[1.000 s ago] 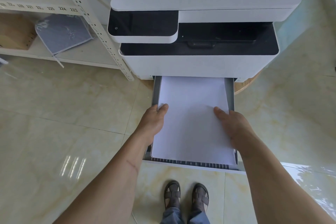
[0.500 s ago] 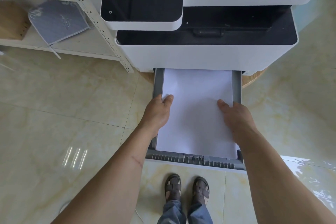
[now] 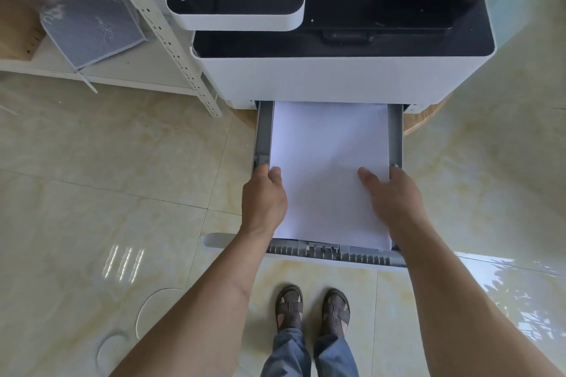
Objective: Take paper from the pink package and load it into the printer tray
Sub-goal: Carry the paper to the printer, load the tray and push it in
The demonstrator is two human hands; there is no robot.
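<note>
paper: white stack lying flat in my pulled-out printer tray, at 12 o'clock from my feet; far end under the printer.
handling: I'd guess light, floppy, slick sheets that slide and fan; edges crease easily.
where to hold: both long sides, thumbs on top, near the middle.
left hand: half curled over the stack's 9 o'clock edge, thumb on top, fingers down by the tray wall.
right hand: same at 3 o'clock, thumb flat on the sheet.
pink package: not in view.
</note>
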